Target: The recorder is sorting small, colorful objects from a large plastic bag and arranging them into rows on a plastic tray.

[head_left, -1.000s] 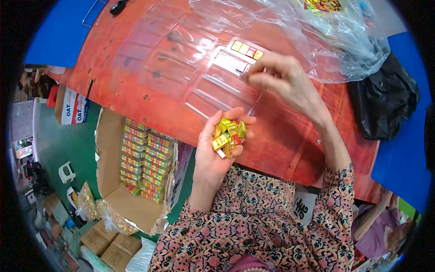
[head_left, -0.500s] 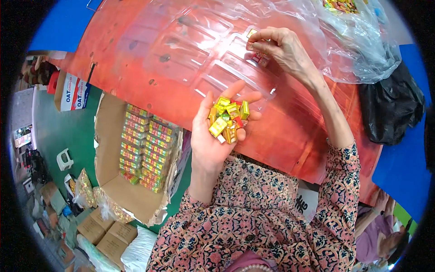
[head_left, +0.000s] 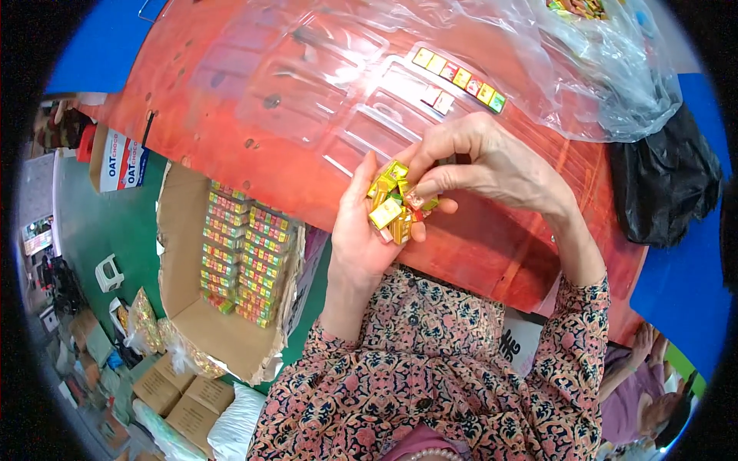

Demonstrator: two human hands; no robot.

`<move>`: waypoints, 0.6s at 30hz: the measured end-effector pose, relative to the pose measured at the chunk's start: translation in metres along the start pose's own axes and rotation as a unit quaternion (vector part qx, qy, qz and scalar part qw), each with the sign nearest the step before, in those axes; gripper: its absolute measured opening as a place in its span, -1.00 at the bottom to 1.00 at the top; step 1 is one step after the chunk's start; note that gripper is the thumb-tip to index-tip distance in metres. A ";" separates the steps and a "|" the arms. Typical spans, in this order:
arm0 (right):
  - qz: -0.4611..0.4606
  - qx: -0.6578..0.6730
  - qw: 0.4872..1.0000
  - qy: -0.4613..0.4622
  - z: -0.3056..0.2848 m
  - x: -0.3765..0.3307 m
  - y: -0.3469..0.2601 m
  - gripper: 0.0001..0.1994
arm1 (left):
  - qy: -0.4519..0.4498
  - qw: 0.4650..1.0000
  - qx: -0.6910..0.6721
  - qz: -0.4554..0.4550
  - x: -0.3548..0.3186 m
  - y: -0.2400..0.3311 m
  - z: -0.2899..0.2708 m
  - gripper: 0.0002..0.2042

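My left hand [head_left: 361, 230] is cupped palm up, its fingers curled round a heap of small boxes [head_left: 392, 203] in yellow, gold, green and red. Over that heap, my right hand [head_left: 480, 165] pinches a small red-and-white box [head_left: 415, 199] between thumb and fingertips; the fingers partly hide it. Beyond the hands lies a clear plastic tray [head_left: 361, 142] with long compartments. A row of the same small boxes [head_left: 461, 79] fills its far right compartment. A short piece of a second row [head_left: 439, 100] lies just nearer to me.
The red table [head_left: 200, 107] carries a large clear bag [head_left: 607, 84] at the far right, and a black bag [head_left: 657, 184] hangs by it. A cardboard carton [head_left: 184, 269] at the left holds stacked filled trays [head_left: 261, 269]. Another person [head_left: 638, 384] sits at the lower right.
My right hand has moved from the tray back toward me, onto the heap in my left palm, uncovering the row of boxes. My left hand has shifted slightly right.
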State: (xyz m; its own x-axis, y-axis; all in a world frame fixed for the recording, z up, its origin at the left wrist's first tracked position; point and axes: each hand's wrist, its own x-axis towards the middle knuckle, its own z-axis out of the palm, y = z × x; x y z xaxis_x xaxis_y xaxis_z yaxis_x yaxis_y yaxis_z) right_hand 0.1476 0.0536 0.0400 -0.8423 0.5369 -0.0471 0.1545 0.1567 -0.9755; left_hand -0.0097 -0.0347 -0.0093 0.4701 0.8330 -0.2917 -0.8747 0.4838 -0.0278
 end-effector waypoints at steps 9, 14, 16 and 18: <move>0.067 -0.086 0.991 0.077 0.003 0.007 0.004 -0.87 | 0.027 0.999 0.041 -0.002 0.009 -0.001 -0.002 -0.44; 0.065 -0.114 0.990 0.046 0.002 0.009 0.002 -0.86 | 0.044 0.998 0.052 -0.017 0.008 -0.005 -0.005 -0.51; 0.055 -0.126 0.990 0.038 0.001 0.008 0.004 -0.86 | 0.032 0.998 0.054 -0.016 0.008 -0.006 -0.002 -0.51; 0.068 -0.045 0.995 0.055 -0.006 0.010 0.006 -0.87 | 0.041 0.997 0.057 -0.010 0.006 -0.004 0.002 -0.48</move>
State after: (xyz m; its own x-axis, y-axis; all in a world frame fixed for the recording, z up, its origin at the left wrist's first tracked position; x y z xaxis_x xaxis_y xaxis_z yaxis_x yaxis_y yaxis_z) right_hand 0.1431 0.0651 0.0355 -0.7499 0.6445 -0.1489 0.3127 0.1470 -0.9384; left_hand -0.0028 -0.0311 -0.0089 0.4728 0.8001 -0.3691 -0.8433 0.5324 0.0737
